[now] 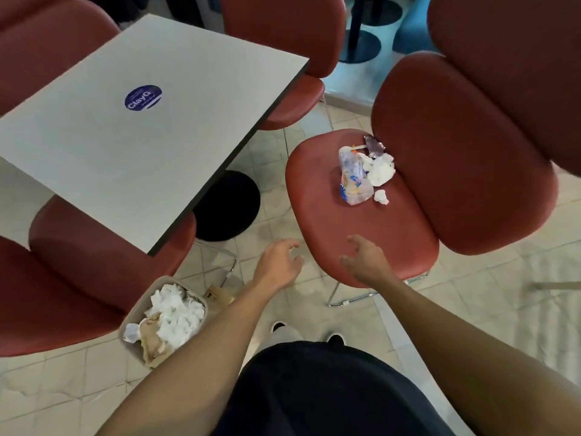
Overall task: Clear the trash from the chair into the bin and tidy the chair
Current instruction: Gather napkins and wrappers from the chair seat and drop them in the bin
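A red padded chair [355, 234] stands right of centre, and trash lies at the back of its seat. There is a crumpled clear plastic wrapper [353, 177], a large crumpled white tissue [380, 168], a small tissue ball [381, 196] and a shiny foil scrap [374, 146]. A beige bin [132, 344] on the floor at lower left holds crumpled tissues and brown paper. My left hand [278, 262] hovers over the floor just left of the seat's front edge, fingers apart and empty. My right hand [366, 262] is over the seat's front edge, open and empty.
A white table [141, 136] with a blue round sticker stands at left on a black round base [226, 206]. More red chairs surround it at top [283, 33], left [78, 278] and far right [518, 58]. The floor is pale tile.
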